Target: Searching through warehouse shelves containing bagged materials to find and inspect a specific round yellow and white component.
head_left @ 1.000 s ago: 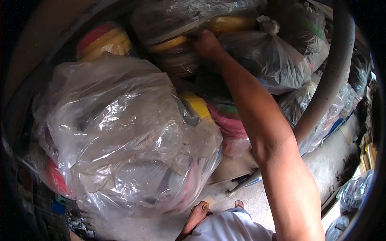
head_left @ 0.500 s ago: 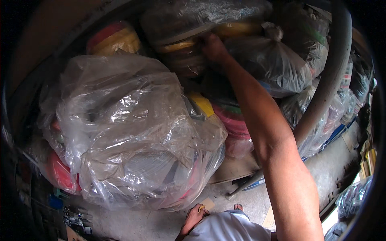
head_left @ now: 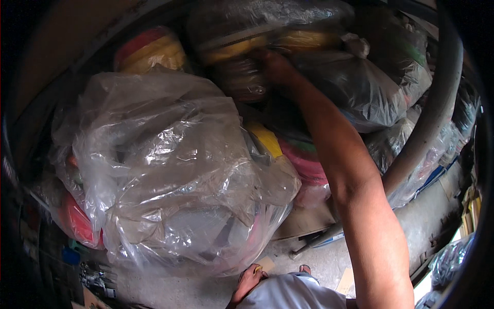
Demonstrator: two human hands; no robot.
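My right arm stretches up across the pile, and my right hand (head_left: 272, 66) reaches into the shadow between clear plastic-wrapped bundles. It touches or lies against a wrapped bundle with yellow and dark layers (head_left: 239, 77); its fingertips are lost in the dark. Beside it on the right is a tied translucent bag (head_left: 355, 85). Low down near my body, my left hand (head_left: 249, 282) is curled closed around a small yellow thing (head_left: 258, 269), too small to name. In front of me a big clear plastic bag (head_left: 170, 165) bulges over grey and pink contents.
A thick grey curved pole (head_left: 432, 118) runs down on the right, close to my forearm. A red-and-yellow wrapped bundle (head_left: 152, 50) lies at the back left. Pink wrapped goods (head_left: 306, 165) sit above a cardboard piece (head_left: 306, 219). Concrete floor (head_left: 180, 288) shows below.
The view has shifted slightly, so the pile appears a little lower and further right. My right hand stays at the same bundle, now darker. The left hand keeps its curl.
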